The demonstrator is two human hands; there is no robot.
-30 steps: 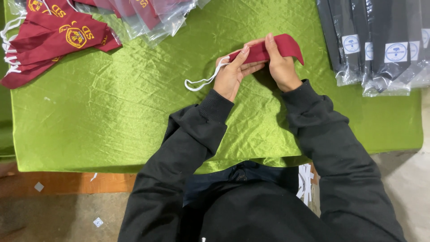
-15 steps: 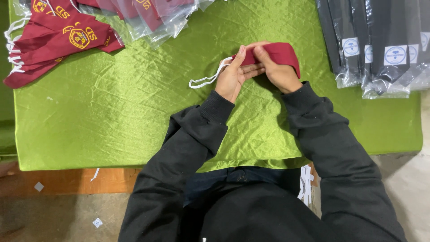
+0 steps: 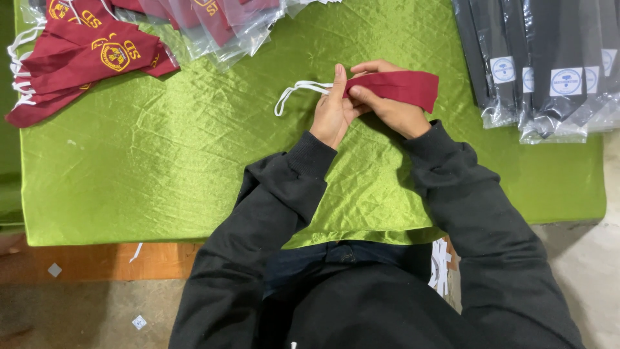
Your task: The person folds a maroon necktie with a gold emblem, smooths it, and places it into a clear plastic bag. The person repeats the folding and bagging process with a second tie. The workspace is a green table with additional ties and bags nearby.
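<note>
Folded maroon mask on the green cloth, long axis running 3 to 9 o'clock; pinched at its 9 o'clock end by left hand, white ear loop trailing beyond; right hand pinching just beside

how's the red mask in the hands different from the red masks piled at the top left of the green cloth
The held mask is folded into a narrow strip, pinched between the left hand and right hand; the piled masks lie spread and overlapping on the green cloth, untouched. The held mask shows plain red fabric; the piled ones show a yellow emblem. Both are dark red with white ear loops.
</note>
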